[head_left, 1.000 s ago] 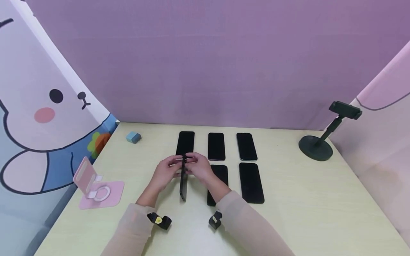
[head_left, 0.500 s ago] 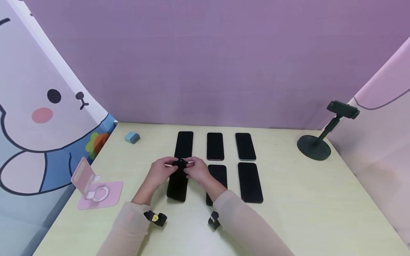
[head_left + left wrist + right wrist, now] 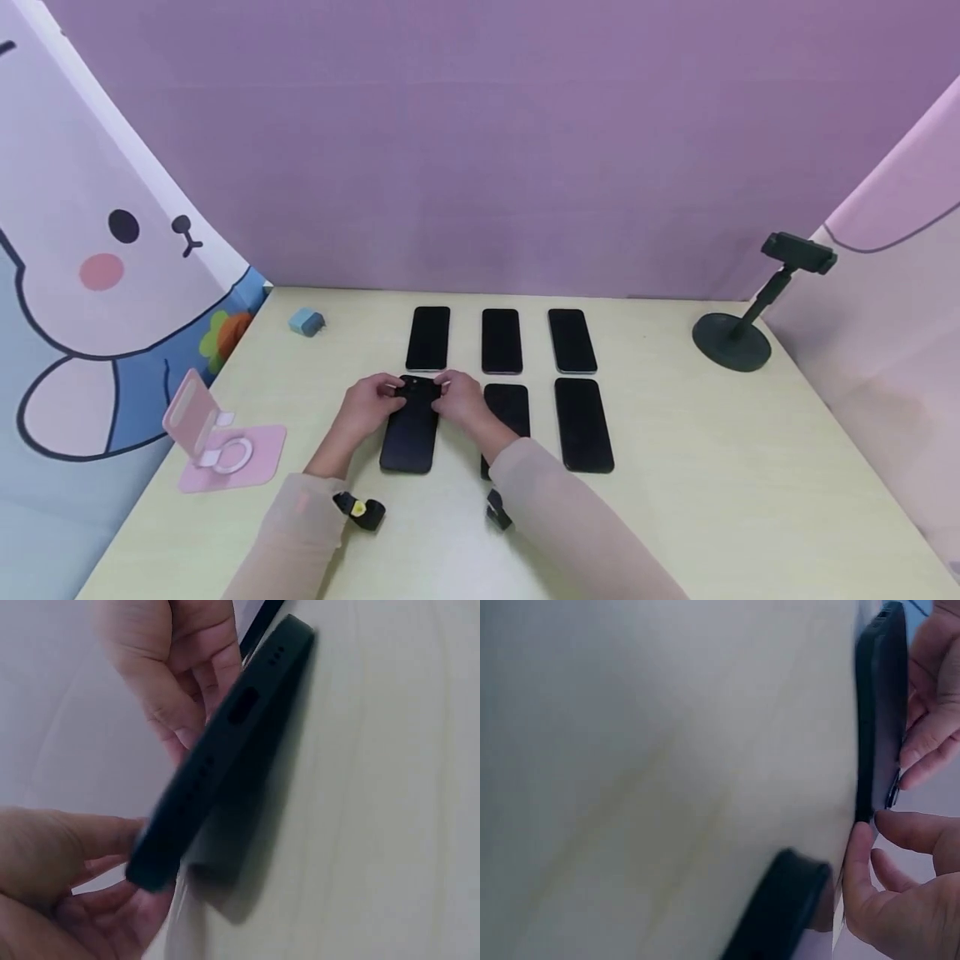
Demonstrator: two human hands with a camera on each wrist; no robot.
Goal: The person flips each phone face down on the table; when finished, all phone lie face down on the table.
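A black phone (image 3: 410,433) lies lengthwise on the pale table (image 3: 675,467), at the front left of a grid of black phones. My left hand (image 3: 386,393) and right hand (image 3: 446,392) pinch its far end from either side. In the left wrist view the phone (image 3: 225,750) is tilted, one long side raised off the table over its shadow, with the charging port showing. My right hand's fingers (image 3: 180,667) hold its upper edge. In the right wrist view the phone (image 3: 881,712) shows edge-on between both hands.
Three phones (image 3: 502,340) form the back row; two more (image 3: 583,425) lie front right, one partly under my right forearm. A pink phone stand (image 3: 225,442) and a blue charger cube (image 3: 306,322) sit left, and a black stand (image 3: 738,333) sits at the back right.
The phone stood on its long edge between my hands a second ago. It has been turned down to lie nearly flat, and both hands have sunk towards the table with it.
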